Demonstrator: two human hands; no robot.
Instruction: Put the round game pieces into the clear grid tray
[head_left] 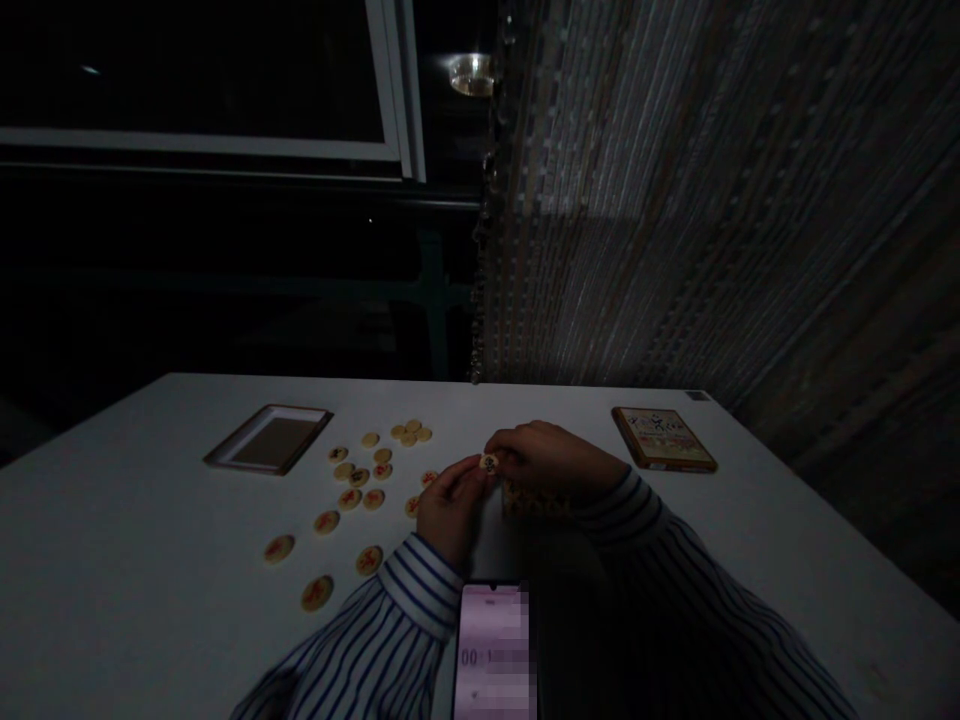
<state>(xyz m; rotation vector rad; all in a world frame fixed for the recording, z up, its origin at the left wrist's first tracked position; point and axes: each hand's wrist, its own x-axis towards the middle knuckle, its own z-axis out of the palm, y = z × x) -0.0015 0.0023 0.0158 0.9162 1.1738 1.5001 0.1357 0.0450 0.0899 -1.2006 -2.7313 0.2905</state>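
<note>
A round Chinese chess piece (489,463) with a dark character is held up between both hands over the middle of the table. My left hand (450,505) pinches it from the left, and my right hand (551,457) grips it from the right. Under my right hand and sleeve lies a group of more pieces (536,503), partly hidden. Left of my left hand, loose pieces are scattered, some with red characters, such as the piece (369,559) near my cuff. Others show dark characters or a plain face, like the small cluster (412,433) farther back.
An open shallow box tray (271,440) lies at the back left of the white table (187,600). A printed box lid (664,438) is at the back right. A lit phone (491,650) showing a timer lies at the front. Behind hangs a string curtain (637,200).
</note>
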